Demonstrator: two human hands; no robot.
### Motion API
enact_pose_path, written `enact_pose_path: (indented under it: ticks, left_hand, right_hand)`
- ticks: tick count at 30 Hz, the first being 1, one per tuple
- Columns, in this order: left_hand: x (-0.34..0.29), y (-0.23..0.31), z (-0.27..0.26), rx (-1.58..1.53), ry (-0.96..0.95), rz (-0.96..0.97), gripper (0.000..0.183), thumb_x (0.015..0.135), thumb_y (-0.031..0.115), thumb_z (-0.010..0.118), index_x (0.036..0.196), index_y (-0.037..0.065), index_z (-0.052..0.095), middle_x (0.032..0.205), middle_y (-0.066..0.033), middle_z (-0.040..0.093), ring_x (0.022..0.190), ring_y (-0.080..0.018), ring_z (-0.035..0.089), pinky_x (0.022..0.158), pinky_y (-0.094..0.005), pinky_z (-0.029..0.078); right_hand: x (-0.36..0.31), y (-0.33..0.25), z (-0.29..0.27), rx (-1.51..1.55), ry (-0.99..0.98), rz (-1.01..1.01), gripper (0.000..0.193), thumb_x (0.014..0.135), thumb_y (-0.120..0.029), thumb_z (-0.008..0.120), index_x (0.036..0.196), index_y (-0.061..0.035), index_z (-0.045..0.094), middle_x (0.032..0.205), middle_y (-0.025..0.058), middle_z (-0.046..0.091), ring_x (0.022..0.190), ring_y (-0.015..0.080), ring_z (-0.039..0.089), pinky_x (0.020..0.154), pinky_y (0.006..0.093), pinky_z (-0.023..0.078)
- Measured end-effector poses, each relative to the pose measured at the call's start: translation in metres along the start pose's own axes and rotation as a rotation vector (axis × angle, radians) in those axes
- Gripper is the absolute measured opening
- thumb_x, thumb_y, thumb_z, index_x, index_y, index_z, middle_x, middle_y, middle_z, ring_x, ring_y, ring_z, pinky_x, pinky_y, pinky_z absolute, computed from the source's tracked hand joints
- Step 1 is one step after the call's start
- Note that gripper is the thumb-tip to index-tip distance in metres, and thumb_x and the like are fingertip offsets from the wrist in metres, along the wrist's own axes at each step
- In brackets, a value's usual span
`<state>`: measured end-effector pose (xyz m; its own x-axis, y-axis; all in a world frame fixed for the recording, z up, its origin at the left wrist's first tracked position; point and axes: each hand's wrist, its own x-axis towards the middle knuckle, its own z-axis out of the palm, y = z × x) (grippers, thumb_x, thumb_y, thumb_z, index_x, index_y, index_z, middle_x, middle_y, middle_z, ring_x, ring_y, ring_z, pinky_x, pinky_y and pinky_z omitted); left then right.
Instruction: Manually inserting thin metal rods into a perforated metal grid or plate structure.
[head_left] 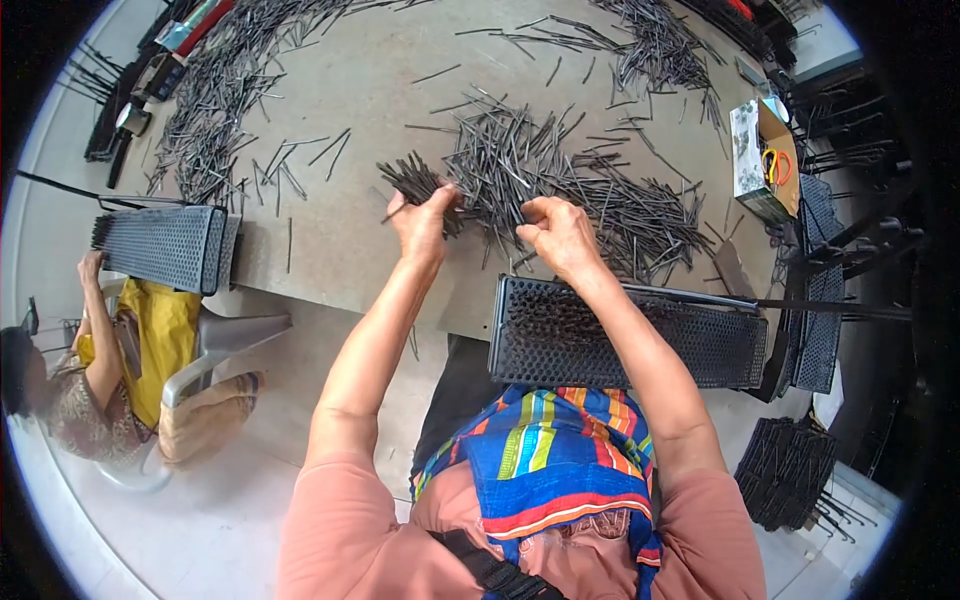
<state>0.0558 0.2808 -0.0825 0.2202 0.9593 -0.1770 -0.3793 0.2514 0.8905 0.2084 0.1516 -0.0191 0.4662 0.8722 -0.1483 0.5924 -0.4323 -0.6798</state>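
Observation:
A thick bundle of short dark sticks (pixel 418 186) is gripped in my left hand (pixel 424 218), just left of the main heap. Thumb and fingers wrap round its near end. My right hand (pixel 562 236) is pinched closed at the heap's near side, with a dark stick (pixel 525 214) partly showing at the fingertips. Between and beyond both hands spreads the loose heap of dark sticks (pixel 515 150). Below my right forearm is a long black perforated tray (pixel 715 350), its left part filled with upright dark stick ends.
More stick piles lie on the table (pixel 370 110) at far left (pixel 215 120) and far right (pixel 650 50). A cardboard box (pixel 748 150) with orange- and yellow-handled scissors (pixel 776 168) stands right. A co-worker (pixel 100 400) sits left at another perforated tray (pixel 165 240). Black racks (pixel 790 470) stand right.

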Motion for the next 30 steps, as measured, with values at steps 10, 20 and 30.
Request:
enact_pose_path:
  ticks: [10, 20, 30]
  left_hand:
    - [-0.03, -0.027, -0.013, 0.668, -0.08, 0.51, 0.033, 0.076, 0.007, 0.074, 0.104, 0.004, 0.058, 0.085, -0.0074, 0.067, 0.074, -0.0133, 0.063, 0.071, -0.0287, 0.051]
    - [-0.023, -0.038, -0.02, 0.76, -0.097, 0.537, 0.04, 0.076, 0.003, 0.07, 0.112, 0.001, 0.053, 0.095, -0.0139, 0.066, 0.085, -0.0222, 0.066, 0.079, -0.0338, 0.053]
    - [-0.01, -0.035, -0.031, 0.682, -0.016, 0.438, 0.032, 0.078, 0.003, 0.066, 0.107, -0.001, 0.053, 0.09, -0.0116, 0.066, 0.079, -0.0251, 0.065, 0.072, -0.034, 0.053]
  right_hand:
    - [-0.01, -0.008, 0.01, 0.044, 0.045, -0.123, 0.026, 0.076, -0.011, 0.072, 0.099, -0.0005, 0.07, 0.081, 0.0103, 0.07, 0.071, 0.0181, 0.067, 0.07, 0.0313, 0.053]
    - [-0.014, -0.001, 0.012, 0.254, 0.105, -0.177, 0.024, 0.079, -0.009, 0.067, 0.1, 0.0023, 0.07, 0.081, 0.0112, 0.072, 0.072, 0.0143, 0.067, 0.069, 0.0288, 0.053]
    - [-0.028, -0.033, 0.007, 0.34, 0.119, -0.184, 0.017, 0.081, -0.002, 0.066, 0.096, 0.004, 0.068, 0.076, 0.0056, 0.068, 0.068, 0.0095, 0.063, 0.064, 0.0247, 0.05]
